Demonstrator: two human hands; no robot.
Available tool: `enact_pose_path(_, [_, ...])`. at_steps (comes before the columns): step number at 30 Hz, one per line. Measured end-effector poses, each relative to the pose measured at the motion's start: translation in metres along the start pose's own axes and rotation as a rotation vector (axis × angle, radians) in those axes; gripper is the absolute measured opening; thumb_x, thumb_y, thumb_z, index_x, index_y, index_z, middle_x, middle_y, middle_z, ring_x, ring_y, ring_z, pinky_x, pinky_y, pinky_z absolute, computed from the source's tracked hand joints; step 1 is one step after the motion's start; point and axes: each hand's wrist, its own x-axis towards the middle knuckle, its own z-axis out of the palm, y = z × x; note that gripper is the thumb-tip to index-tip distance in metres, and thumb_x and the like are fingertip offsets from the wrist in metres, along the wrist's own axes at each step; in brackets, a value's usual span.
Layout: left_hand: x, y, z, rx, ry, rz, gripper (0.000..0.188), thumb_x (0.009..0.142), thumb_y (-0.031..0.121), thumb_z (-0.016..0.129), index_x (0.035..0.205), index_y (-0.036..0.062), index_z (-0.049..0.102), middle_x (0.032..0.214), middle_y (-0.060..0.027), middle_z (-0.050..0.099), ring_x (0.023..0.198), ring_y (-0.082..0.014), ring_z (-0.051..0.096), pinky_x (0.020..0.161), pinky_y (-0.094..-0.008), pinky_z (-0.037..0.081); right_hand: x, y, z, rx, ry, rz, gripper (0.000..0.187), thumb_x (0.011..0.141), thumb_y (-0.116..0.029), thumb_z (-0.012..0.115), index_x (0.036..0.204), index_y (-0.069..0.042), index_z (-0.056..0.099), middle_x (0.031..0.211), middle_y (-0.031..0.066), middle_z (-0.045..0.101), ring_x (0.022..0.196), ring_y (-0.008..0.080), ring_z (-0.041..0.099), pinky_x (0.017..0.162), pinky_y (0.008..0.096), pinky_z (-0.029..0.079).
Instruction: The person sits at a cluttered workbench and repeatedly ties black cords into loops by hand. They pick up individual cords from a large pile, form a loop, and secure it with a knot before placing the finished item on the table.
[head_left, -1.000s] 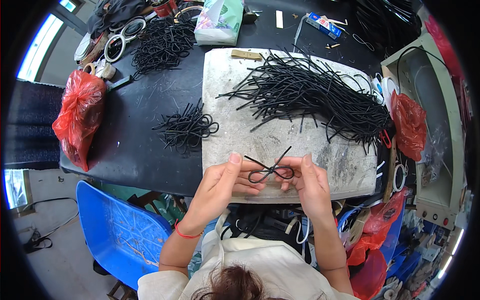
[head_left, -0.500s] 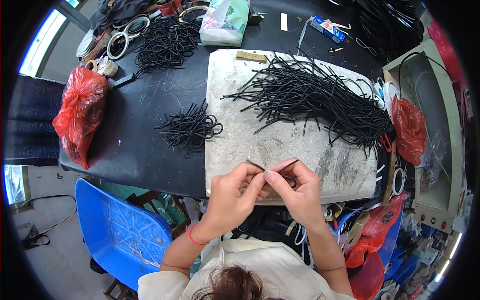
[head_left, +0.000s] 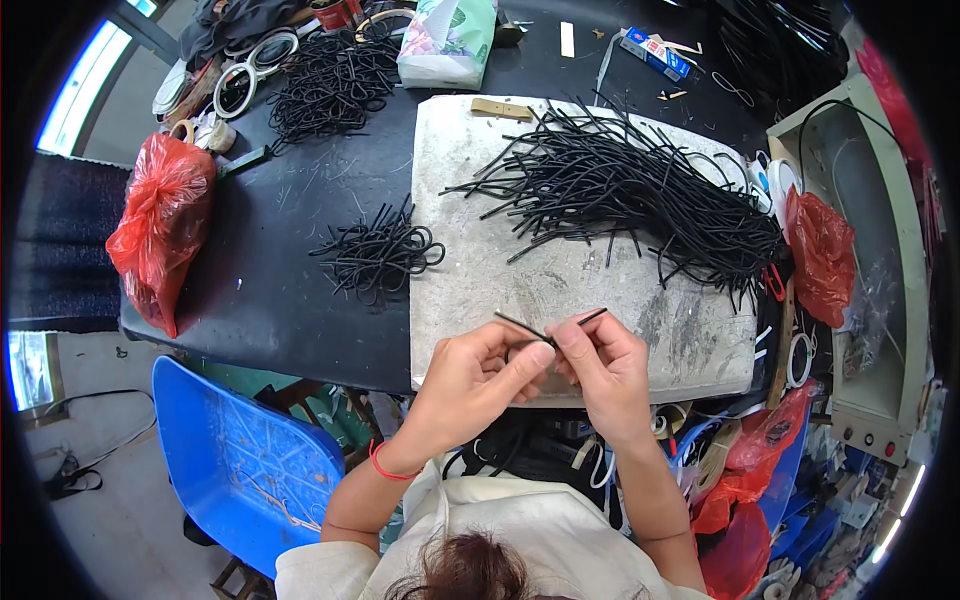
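My left hand (head_left: 487,371) and my right hand (head_left: 603,368) meet over the near edge of a pale stained board (head_left: 480,270). Between them is a short black cord (head_left: 518,323), pinched by both. One end points up-left past my left fingers, the other up-right past my right fingers. Its middle, at the fingertips, is mostly hidden. Beyond my hands, a big bundle of loose straight black cords (head_left: 620,190) lies across the board. To the left, a small heap of looped black cords (head_left: 378,252) rests on the dark tabletop by the board's edge.
A larger pile of looped cords (head_left: 330,85) lies at the far left, near a tied red plastic bag (head_left: 165,225). A tissue pack (head_left: 448,45) and a small blue box (head_left: 655,55) stand at the back. Below left is a blue plastic chair (head_left: 240,460); at right, a metal cabinet (head_left: 870,270).
My fingertips have drawn slightly apart and my right hand has shifted a little rightward. More of the cord's left end shows. The cord heaps look the same.
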Motion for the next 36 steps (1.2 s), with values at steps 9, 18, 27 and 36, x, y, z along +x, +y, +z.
enact_pose_path(9, [-0.004,-0.010,0.013,-0.134,0.042,0.153,0.018,0.084,0.013,0.060,0.090,-0.0042,0.058,0.070,-0.0030,0.059,0.058,-0.0061,0.050,0.050,-0.0209,0.041,-0.004,0.011,0.000,-0.141,0.117,-0.139,0.027,0.087,-0.019,0.059,0.068,-0.003,0.049,0.059,-0.0039,0.047,0.056,0.0019,0.037,0.047,0.0197,0.029])
enact_pose_path(18, [0.002,0.002,-0.044,0.440,0.519,0.360,0.011,0.081,0.008,0.060,0.081,-0.0033,0.060,0.063,-0.0046,0.056,0.057,-0.0064,0.047,0.051,-0.0219,0.040,0.025,-0.001,-0.006,-0.588,0.180,-0.457,0.007,0.080,-0.009,0.061,0.084,-0.002,0.061,0.066,0.0064,0.052,0.058,0.0175,0.048,0.055,0.0282,0.040])
enact_pose_path(27, [0.018,0.022,-0.043,1.187,0.938,0.920,0.022,0.074,0.001,0.061,0.096,0.0024,0.061,0.091,-0.0084,0.057,0.086,-0.0262,0.052,0.076,-0.0333,0.042,0.079,-0.003,-0.017,-1.280,0.272,-0.905,0.013,0.073,-0.004,0.060,0.085,-0.004,0.059,0.085,0.0050,0.055,0.085,0.0203,0.051,0.074,0.0317,0.037])
enact_pose_path(36, [0.023,0.011,-0.005,0.885,0.287,0.691,0.018,0.073,0.000,0.063,0.091,0.0005,0.064,0.082,-0.0100,0.064,0.076,-0.0209,0.061,0.069,-0.0282,0.047,0.042,0.004,-0.016,-1.157,-0.016,-1.050,0.019,0.069,-0.009,0.060,0.088,-0.008,0.057,0.083,0.0022,0.055,0.081,0.0181,0.054,0.087,0.0405,0.034])
